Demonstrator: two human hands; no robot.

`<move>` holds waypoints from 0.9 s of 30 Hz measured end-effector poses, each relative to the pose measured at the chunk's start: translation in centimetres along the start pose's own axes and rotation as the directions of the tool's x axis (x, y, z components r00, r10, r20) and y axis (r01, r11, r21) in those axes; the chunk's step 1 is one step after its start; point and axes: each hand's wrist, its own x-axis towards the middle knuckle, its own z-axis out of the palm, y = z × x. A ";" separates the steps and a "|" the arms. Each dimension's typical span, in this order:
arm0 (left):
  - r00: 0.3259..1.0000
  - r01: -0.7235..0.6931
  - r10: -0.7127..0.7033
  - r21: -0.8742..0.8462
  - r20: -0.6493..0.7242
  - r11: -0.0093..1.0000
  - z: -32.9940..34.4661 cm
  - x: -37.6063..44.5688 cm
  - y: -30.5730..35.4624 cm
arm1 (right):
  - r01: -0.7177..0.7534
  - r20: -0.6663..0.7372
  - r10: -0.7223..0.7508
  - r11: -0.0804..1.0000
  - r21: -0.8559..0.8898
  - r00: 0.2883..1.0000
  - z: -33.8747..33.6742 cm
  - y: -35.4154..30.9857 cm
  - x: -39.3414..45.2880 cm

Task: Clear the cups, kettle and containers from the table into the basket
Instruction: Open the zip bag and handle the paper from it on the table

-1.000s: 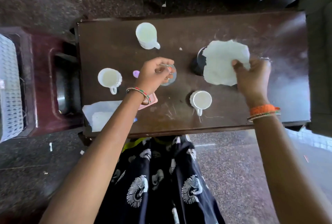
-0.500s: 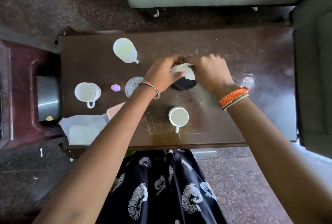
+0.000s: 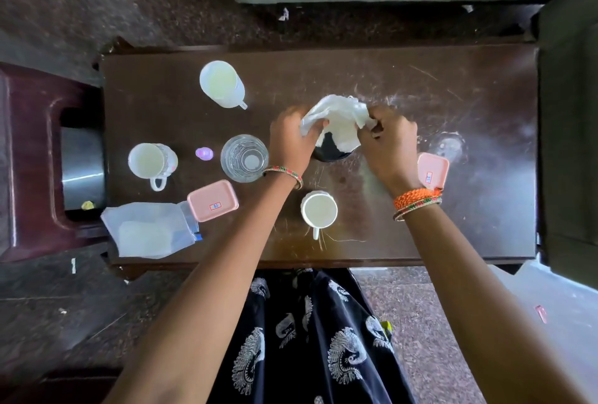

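Observation:
Both hands meet over a black round container in the middle of the dark wooden table. My left hand and my right hand each pinch a side of a crumpled white tissue held over its mouth. A white mug stands near the front edge, another white mug at the left, a tall white mug at the back. A clear glass stands beside my left wrist. Two pink lidded boxes lie flat, one front left, one by my right wrist.
A small purple cap lies between the left mug and the glass. A clear plastic bag with white sheets overhangs the front left corner. A maroon stool holding a steel vessel stands left. Grey sofas border the back and right.
The flat tissue my right hand held has been bunched up over the black container. My left hand left the glass and joined it on the tissue. The view shifted right, dropping the white basket.

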 end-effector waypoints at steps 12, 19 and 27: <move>0.995 -0.100 0.099 0.109 0.019 0.989 0.7 -0.7 -1.4 | 0.060 -0.055 -0.061 0.998 -0.022 0.997 1.9 0.8 -0.6; 0.983 -0.178 0.182 0.296 0.015 0.938 0.4 -1.8 -0.2 | 0.101 0.002 -0.103 0.975 -0.199 0.995 2.3 1.4 -0.5; 0.997 -0.073 0.063 0.350 0.041 0.934 0.8 0.2 -0.5 | 0.082 0.062 -0.070 0.973 -0.215 0.996 2.6 1.2 0.9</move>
